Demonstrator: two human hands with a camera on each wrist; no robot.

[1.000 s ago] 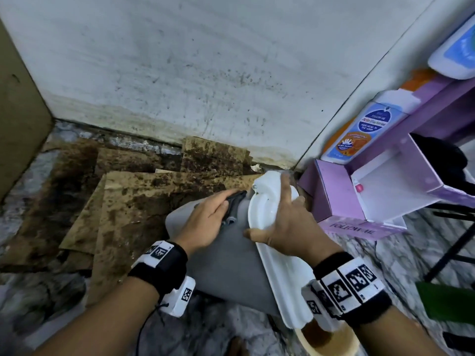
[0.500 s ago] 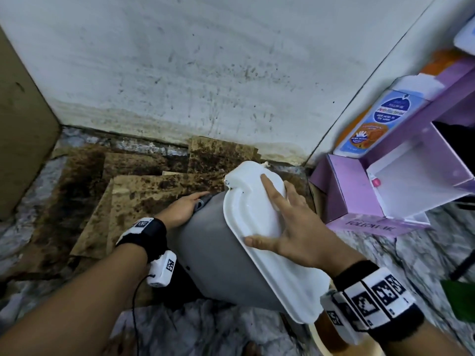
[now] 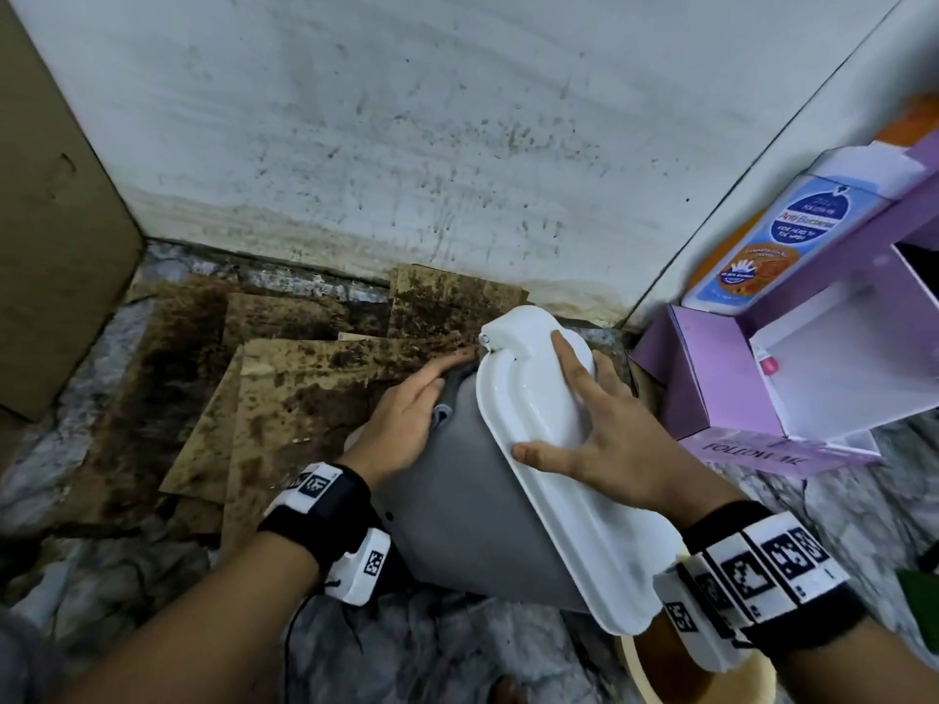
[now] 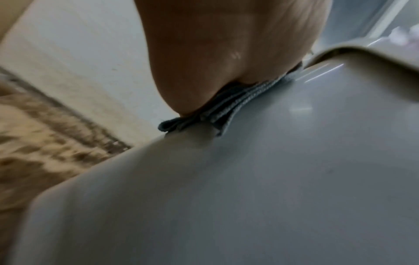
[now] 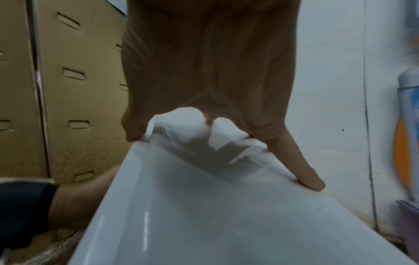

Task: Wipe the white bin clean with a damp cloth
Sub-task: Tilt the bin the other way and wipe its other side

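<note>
The bin [image 3: 472, 510] leans tilted on the floor, with a grey body and a white lid [image 3: 574, 525]. My left hand [image 3: 406, 419] lies flat on the bin's upper side, just under the lid's rim. It presses a folded grey cloth [image 4: 226, 109] against the plastic [image 4: 249, 197]. In the head view the cloth [image 3: 460, 376] barely shows under the fingertips. My right hand [image 3: 609, 439] rests spread on the lid, fingers straight; in the right wrist view the thumb and a finger press the lid [image 5: 204, 215].
Stained cardboard sheets [image 3: 284, 378] cover the floor by the spotted wall. A tall cardboard box [image 3: 56, 236] stands at left. An open purple box [image 3: 762, 388] and a hand-wash bottle [image 3: 772, 241] crowd the right. A beige bowl [image 3: 650, 673] sits below the bin.
My left hand has slid the cloth along the bin's side toward its far end. My right hand moved from the lid's edge to lie flat across the lid.
</note>
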